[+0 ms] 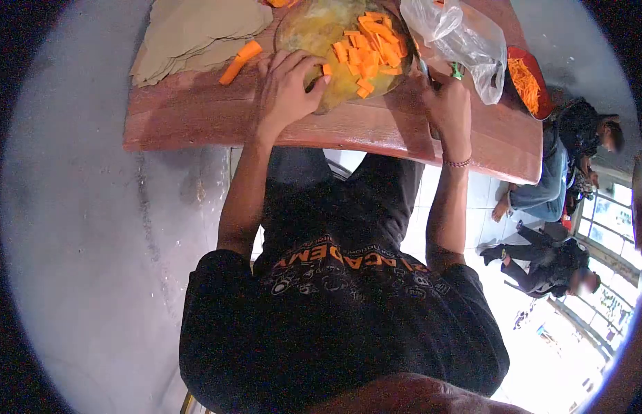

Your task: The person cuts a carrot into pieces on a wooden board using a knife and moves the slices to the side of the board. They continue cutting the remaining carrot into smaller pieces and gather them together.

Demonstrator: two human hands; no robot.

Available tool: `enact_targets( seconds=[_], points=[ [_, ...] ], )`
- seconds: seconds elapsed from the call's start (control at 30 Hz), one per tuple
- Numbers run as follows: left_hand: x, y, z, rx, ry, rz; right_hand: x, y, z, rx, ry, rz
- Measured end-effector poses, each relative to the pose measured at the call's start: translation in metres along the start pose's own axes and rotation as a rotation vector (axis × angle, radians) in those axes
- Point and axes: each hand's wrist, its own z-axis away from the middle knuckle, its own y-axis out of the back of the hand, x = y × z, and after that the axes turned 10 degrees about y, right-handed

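Note:
A round, stained cutting board [304, 31] lies on the table under a pile of cut carrot pieces [369, 52]. At its left edge my left hand [290, 86] has thumb and index finger closed around a small carrot piece [327, 70]. To the right of the board, my right hand [450, 107] is wrapped round a knife [423, 67], whose blade points away from me and whose handle is mostly hidden. A small green thing [458, 70] shows at the right fingers; I cannot make out what it is. A longer carrot piece [239, 63] rests left of the board.
Brown paper sheets [197, 34] are stacked at the table's left. A clear plastic bag [466, 41] lies beyond my right hand. Near the right edge a red container [541, 103] holds shredded carrot [525, 83]. Two people [548, 259] sit on the floor at the right.

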Motion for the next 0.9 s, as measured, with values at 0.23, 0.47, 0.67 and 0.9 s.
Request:
enact_targets(
  seconds=[0.23, 0.47, 0.67, 0.9],
  points=[
    [-0.001, 0.009, -0.010, -0.173, 0.045, -0.017, -0.009, -0.004, -0.013, -0.061, 0.083, -0.087],
    [-0.002, 0.012, -0.011, -0.174, 0.071, -0.107, -0.061, -0.022, -0.013, -0.091, 0.009, -0.306],
    [0.002, 0.011, 0.003, -0.108, 0.181, -0.033, -0.079, -0.030, -0.018, -0.091, 0.078, -0.363],
    [0.006, 0.012, 0.002, -0.100, 0.212, -0.030, -0.040, 0.005, 0.013, 0.004, -0.031, -0.267]
  ],
)
